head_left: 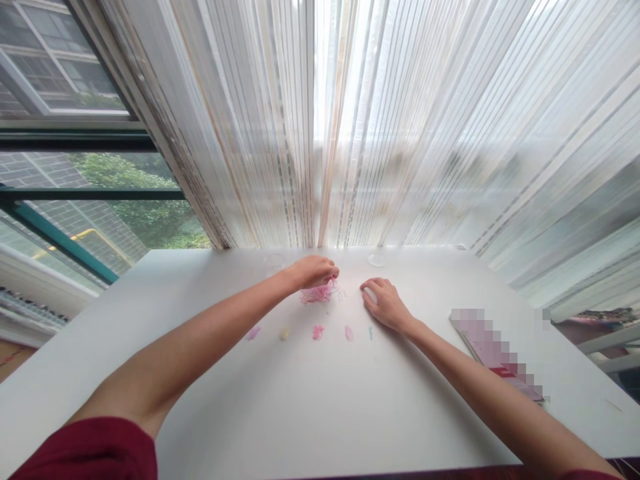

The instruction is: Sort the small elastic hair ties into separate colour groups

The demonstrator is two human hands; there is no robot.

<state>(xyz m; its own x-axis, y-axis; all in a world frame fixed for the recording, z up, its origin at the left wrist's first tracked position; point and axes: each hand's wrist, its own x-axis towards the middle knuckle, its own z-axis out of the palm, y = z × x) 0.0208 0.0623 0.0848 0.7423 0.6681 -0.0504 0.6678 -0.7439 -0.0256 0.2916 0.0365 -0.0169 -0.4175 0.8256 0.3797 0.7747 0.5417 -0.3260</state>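
Observation:
My left hand (315, 270) is over a loose pile of thin pink pieces (317, 293), several of which have the looped outline of paper clips. Its fingertips are pinched together at the pile's upper right, and what they hold, if anything, is too small to name. My right hand (387, 303) rests on the table to the right, thumb and forefinger apart, with nothing visible between them. Nearer to me, a row of small heaps runs across: purple (253, 333), yellow (285, 333), red-pink (318, 332), pale pink (349, 333) and teal (371, 333).
A clear round dish or lid (376, 260) lies at the table's back, and another clear container (275, 262) stands behind my left forearm. A pinkish flat item (493, 357), partly pixelated, lies on the white table (320, 413) beyond my right forearm. Striped curtains (345, 133) hang behind.

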